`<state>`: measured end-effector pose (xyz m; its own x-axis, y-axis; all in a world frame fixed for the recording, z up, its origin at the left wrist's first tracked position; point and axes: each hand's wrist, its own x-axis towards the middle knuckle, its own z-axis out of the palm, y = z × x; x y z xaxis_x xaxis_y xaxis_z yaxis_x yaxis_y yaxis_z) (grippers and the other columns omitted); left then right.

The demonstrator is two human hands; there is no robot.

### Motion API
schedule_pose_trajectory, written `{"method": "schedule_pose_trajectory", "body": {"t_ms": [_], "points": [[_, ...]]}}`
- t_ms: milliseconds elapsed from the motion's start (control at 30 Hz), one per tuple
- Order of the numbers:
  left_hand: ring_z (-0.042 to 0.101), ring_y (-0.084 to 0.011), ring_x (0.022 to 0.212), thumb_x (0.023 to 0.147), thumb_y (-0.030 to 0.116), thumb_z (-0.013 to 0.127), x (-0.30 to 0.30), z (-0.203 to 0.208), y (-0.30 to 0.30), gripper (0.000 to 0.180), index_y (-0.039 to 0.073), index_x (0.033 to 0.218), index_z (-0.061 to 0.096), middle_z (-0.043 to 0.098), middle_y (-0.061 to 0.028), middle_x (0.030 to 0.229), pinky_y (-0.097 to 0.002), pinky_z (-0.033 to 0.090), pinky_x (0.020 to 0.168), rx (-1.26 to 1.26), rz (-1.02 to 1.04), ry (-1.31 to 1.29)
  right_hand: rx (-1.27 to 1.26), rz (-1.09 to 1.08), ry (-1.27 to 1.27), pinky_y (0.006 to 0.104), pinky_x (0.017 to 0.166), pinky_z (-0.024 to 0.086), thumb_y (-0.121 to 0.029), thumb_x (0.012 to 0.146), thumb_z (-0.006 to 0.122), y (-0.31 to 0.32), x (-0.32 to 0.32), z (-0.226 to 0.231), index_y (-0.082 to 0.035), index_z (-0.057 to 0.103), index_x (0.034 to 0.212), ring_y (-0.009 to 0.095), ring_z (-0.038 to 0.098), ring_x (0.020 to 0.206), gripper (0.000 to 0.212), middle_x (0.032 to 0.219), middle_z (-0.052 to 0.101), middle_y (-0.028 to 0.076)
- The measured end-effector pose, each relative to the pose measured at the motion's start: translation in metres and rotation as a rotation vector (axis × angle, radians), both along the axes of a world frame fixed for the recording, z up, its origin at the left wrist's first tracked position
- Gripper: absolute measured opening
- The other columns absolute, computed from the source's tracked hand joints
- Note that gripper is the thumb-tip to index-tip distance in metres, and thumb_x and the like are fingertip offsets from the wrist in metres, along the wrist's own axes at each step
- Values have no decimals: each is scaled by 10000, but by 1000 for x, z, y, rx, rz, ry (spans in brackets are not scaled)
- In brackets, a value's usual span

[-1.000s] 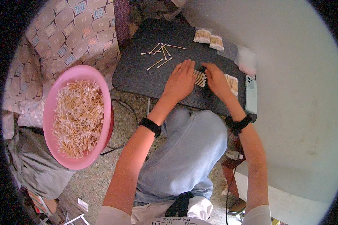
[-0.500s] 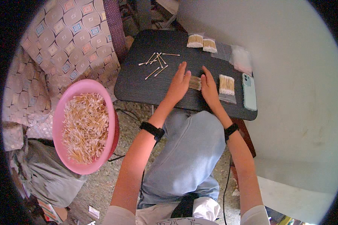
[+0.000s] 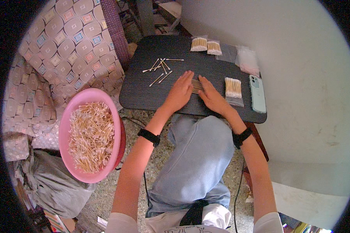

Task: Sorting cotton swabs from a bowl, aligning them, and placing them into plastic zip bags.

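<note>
A row of cotton swabs [image 3: 197, 86] lies side by side on the black table [image 3: 140, 93], with its ends hidden under or against my hands. My left hand [image 3: 180, 92] rests at the row's left end, fingers stretched out and together. From the right, my right hand [image 3: 212, 96] lies palm down at the other end, its fingers extended over the swab tips. Several loose cotton swabs [image 3: 156, 79] are scattered beyond my left hand. To the right of my right hand sits a flat stack of cotton swabs [image 3: 233, 88] on a clear plastic bag [image 3: 235, 101].
Two filled swab bags [image 3: 198, 44] lie at the table's far edge, beside clear plastic bags [image 3: 247, 59]. A pale phone [image 3: 257, 95] lies near the right edge. At left stands a pink basin [image 3: 65, 134] full of swabs. A wall [image 3: 299, 85] rises on the right.
My right hand has come left and flattened toward the swab row. My left hand has lowered closer to the table, and the gap between the hands is narrower. The view has shifted slightly.
</note>
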<state>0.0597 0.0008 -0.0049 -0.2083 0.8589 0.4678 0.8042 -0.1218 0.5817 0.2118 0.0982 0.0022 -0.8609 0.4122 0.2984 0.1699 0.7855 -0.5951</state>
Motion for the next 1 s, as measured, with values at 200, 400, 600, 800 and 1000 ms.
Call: {"method": "schedule_pose_trajectory", "body": {"t_ms": [200, 400, 600, 800, 1000], "points": [[374, -306, 1292, 876, 100, 445, 6, -1, -9, 452, -37, 1305, 409, 406, -206, 1370, -383, 269, 1094, -91, -11, 544, 418, 35, -44, 399, 1097, 270, -94, 867, 472, -3, 4, -4, 47, 360, 1333, 370, 354, 1295, 500, 1375, 371, 259], [424, -306, 1248, 866, 82, 445, 5, 7, -10, 382, -3, 1236, 489, 450, -180, 1334, -377, 373, 1032, -151, -2, 442, 414, -13, -131, 365, 1034, 373, -81, 883, 410, -7, 8, 11, 21, 472, 1243, 305, 432, 1253, 379, 1351, 435, 200], [541, -304, 988, 817, 59, 492, 15, 17, -11, 344, 3, 1153, 532, 552, -147, 1013, -386, 483, 829, -152, 53, 475, 538, -76, -226, 358, 869, 462, -62, 792, 490, -12, 1, 26, 19, 554, 1128, 290, 539, 986, 352, 1015, 548, 140], [536, -288, 908, 786, 70, 496, 15, 13, -5, 217, -7, 983, 544, 536, -138, 943, -369, 472, 807, -73, 28, 606, 751, -42, -146, 355, 796, 475, -101, 773, 508, -7, -2, 15, -7, 553, 906, 281, 546, 885, 169, 905, 540, 134], [521, -272, 870, 805, 101, 466, 15, 12, -5, 129, 33, 902, 516, 526, -120, 893, -370, 449, 775, -24, 61, 683, 700, -23, -170, 346, 796, 469, -110, 798, 488, -8, -2, 16, -22, 523, 918, 277, 547, 893, 153, 918, 542, 134]]}}
